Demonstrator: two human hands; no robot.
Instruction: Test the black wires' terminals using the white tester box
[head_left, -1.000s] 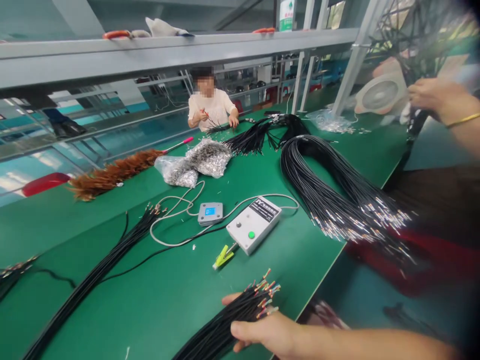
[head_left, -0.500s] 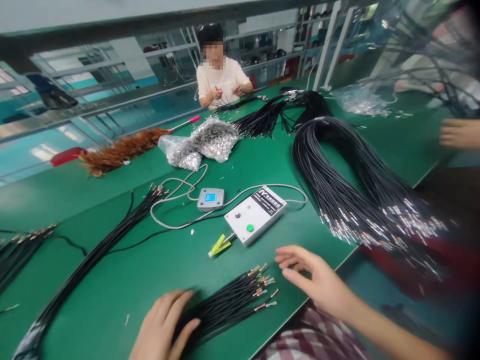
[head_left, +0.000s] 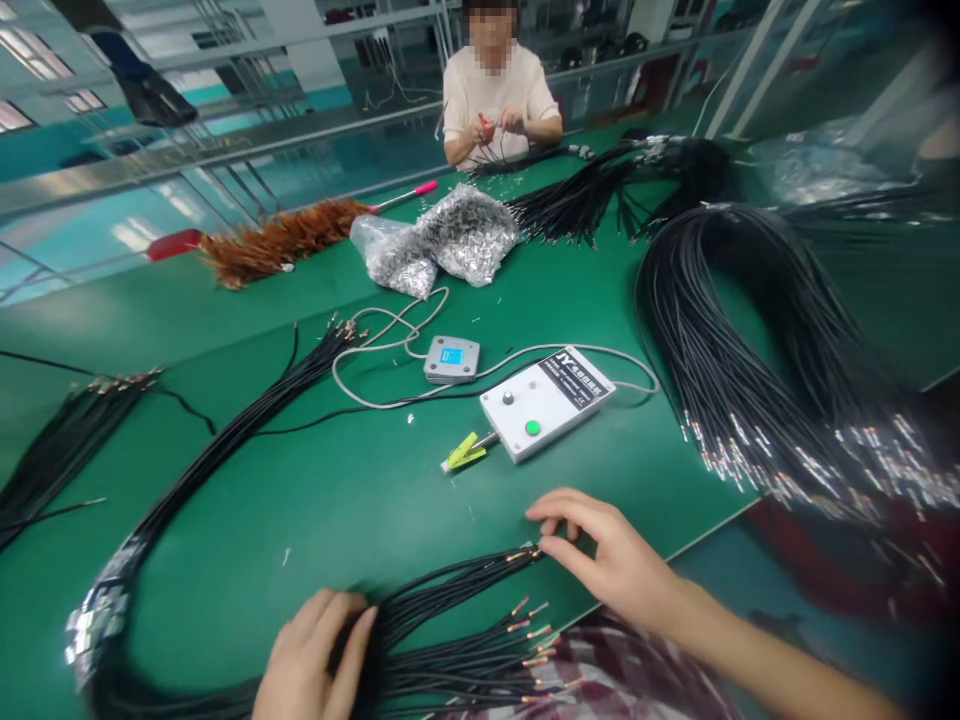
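A bundle of black wires with copper terminal ends [head_left: 457, 625] lies fanned out at the near edge of the green table [head_left: 352, 500]. My left hand [head_left: 311, 660] presses down on the bundle at its middle, fingers laid over the wires. My right hand [head_left: 600, 550] sits at the fanned terminal ends, its fingertips pinched on a few wire tips near the top of the fan.
A white tester box with a green button [head_left: 546, 402], a yellow-green clip [head_left: 463, 454] and a small grey display unit [head_left: 451, 359] sit mid-table. Large black wire loops [head_left: 757, 330] lie right, another bundle [head_left: 225, 450] left. Bags of terminals [head_left: 442, 240], a feather duster [head_left: 277, 240]; a person [head_left: 499, 95] works opposite.
The view has tilted down and shifted. The wire ends have spread into a wider fan. My right hand has closed its fingertips on the top wire tips; my left hand stays on the bundle.
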